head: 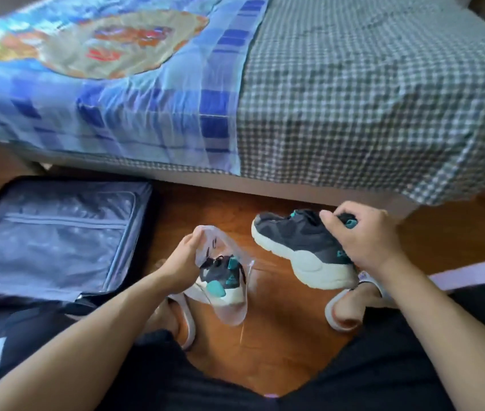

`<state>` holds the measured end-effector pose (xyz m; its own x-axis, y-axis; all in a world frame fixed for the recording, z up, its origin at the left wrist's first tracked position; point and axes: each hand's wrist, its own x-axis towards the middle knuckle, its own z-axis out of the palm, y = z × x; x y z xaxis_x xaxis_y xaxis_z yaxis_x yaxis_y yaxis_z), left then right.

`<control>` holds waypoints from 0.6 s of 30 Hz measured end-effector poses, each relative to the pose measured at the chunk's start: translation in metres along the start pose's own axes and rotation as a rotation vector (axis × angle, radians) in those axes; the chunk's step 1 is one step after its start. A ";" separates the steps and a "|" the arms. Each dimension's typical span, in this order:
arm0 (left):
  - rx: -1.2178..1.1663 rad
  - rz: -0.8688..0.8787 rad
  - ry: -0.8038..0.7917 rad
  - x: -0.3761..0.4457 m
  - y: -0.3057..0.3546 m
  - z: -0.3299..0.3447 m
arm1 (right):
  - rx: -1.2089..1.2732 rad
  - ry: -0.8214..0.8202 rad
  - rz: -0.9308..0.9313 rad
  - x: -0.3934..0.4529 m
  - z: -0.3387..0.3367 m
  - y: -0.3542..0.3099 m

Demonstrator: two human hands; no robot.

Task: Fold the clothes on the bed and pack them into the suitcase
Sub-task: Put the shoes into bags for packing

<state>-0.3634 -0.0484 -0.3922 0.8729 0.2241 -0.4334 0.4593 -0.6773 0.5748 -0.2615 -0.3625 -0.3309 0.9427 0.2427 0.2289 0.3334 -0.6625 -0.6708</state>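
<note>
The left hand (186,256) is pinching open the thin, see-through plastic bag (229,304) with one dark shoe with a white sole (220,280) already inside, and the right hand (362,238) is gripping the other dark and teal sneaker (294,247) by its heel end, up off the wooden floor (265,351). The sneaker is probably light and firm, so the heel is a good spot to hold, but the bag is floppy and slippery. The open grey suitcase (57,232) is lying on the floor near the bed with the checked sheet (368,99).

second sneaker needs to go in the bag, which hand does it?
Right. The right hand already grips the loose sneaker by its collar, lifted beside the clear plastic bag. The left hand is busy holding the bag's mouth open around the first sneaker.
</note>
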 end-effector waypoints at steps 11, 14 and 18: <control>-0.156 -0.060 -0.154 0.021 -0.038 -0.005 | 0.517 -0.479 0.085 0.019 -0.005 -0.028; -0.217 -0.058 -0.246 0.030 -0.025 -0.014 | 0.569 -0.495 0.159 0.020 -0.007 -0.022; -0.205 0.018 -0.276 0.039 0.009 -0.013 | 0.532 -0.545 0.172 0.020 -0.021 -0.010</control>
<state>-0.3230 -0.0362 -0.3954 0.8165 -0.0039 -0.5773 0.4920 -0.5185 0.6994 -0.2460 -0.3661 -0.3044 0.7964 0.5724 -0.1955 0.0027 -0.3265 -0.9452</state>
